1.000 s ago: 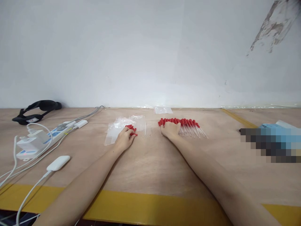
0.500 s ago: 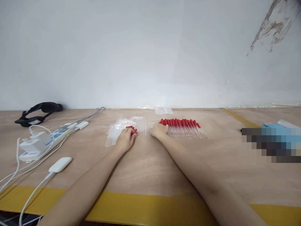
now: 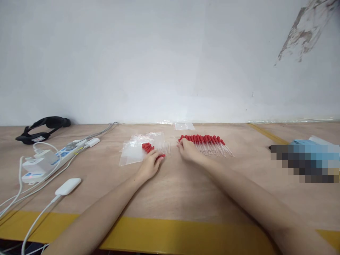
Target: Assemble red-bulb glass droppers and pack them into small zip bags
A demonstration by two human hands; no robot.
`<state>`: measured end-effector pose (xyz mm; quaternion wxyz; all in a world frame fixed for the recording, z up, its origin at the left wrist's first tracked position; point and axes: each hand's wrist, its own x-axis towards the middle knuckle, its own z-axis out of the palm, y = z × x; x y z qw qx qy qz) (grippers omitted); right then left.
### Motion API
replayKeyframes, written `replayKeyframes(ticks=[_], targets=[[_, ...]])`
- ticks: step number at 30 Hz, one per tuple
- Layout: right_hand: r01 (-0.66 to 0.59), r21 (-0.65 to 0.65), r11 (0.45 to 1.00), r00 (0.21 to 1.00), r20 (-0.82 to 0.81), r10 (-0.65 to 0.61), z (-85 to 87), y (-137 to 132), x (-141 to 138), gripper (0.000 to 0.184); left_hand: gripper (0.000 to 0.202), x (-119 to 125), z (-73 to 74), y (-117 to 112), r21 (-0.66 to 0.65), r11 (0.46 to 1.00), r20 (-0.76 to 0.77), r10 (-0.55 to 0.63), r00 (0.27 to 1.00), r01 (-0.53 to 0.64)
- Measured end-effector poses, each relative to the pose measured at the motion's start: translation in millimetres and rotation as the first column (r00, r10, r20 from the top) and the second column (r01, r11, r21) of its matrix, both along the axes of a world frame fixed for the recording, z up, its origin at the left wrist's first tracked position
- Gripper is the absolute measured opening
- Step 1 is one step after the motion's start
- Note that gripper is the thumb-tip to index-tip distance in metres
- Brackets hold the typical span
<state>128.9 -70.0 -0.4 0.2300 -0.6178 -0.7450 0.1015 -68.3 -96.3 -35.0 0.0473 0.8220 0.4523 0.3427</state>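
My left hand (image 3: 150,165) pinches a red dropper bulb (image 3: 162,155) just above the wooden table. Behind its fingers lies a small pile of red dropper bulbs (image 3: 147,147), on clear plastic bags (image 3: 130,153). In my right hand (image 3: 189,151) a thin clear dropper tube (image 3: 175,140) is held, its end poking out up and to the left. Several loose clear tubes (image 3: 166,148) lie side by side between the two hands. Beside my right hand runs a row of droppers (image 3: 209,141), red bulbs away from me; the hand hides the row's left end.
On the left are a white power strip (image 3: 62,156) with plugs and cables, a white charging case (image 3: 68,186) and a black headset strap (image 3: 44,129). A flat clear bag (image 3: 184,126) rests by the wall. A blue packet (image 3: 305,150), partly pixelated, lies right.
My left hand has left the bulb pile, moving right and nearer with one bulb. My right hand has shifted slightly right, and a tube now shows at its fingertips.
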Motion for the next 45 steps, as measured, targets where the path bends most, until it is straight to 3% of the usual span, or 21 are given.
replayKeyframes(ticks=[3, 6, 10, 18, 27, 35, 41, 45], targets=[[-0.281, 0.172, 0.944, 0.952, -0.072, 0.296, -15.8, -27, 36, 0.024, 0.018, 21, -1.3, -15, -0.132, 0.987, 0.092, -0.076, 0.993, 0.088], [-0.374, 0.306, 0.876, 0.915, -0.036, 0.403, -32.6, -49, 59, 0.024, 0.016, 36, -4.3, -23, -0.238, 0.96, 0.19, -0.106, 0.976, 0.151], [-0.353, 0.349, 0.868, 0.921, -0.033, 0.387, -42.6, -62, 64, 0.023, 0.015, 41, -7.8, -23, -0.277, 0.946, 0.261, -0.094, 0.961, 0.168], [-0.385, 0.311, 0.869, 0.915, 0.003, 0.404, -43.3, -61, 49, 0.022, 0.017, 39, -11.0, -20, -0.28, 0.937, 0.338, -0.107, 0.935, 0.208], [-0.413, 0.317, 0.854, 0.887, -0.072, 0.456, -48.4, -62, 43, 0.017, 0.023, 40, -16.3, -15, -0.366, 0.882, 0.51, -0.078, 0.857, 0.298], [-0.492, 0.216, 0.843, 0.87, 0.11, 0.48, -30.4, -60, 56, 0.022, 0.021, 38, -7.2, -24, -0.429, 0.833, 0.404, -0.169, 0.899, 0.349], [-0.462, 0.307, 0.832, 0.886, 0.201, 0.418, -31.7, -63, 50, 0.027, 0.021, 40, -6.5, -28, -0.345, 0.902, 0.282, -0.163, 0.946, 0.259], [-0.455, 0.272, 0.848, 0.89, 0.169, 0.423, -36.3, -63, 45, 0.028, 0.02, 41, -6.1, -29, -0.337, 0.901, 0.297, -0.174, 0.939, 0.273]])
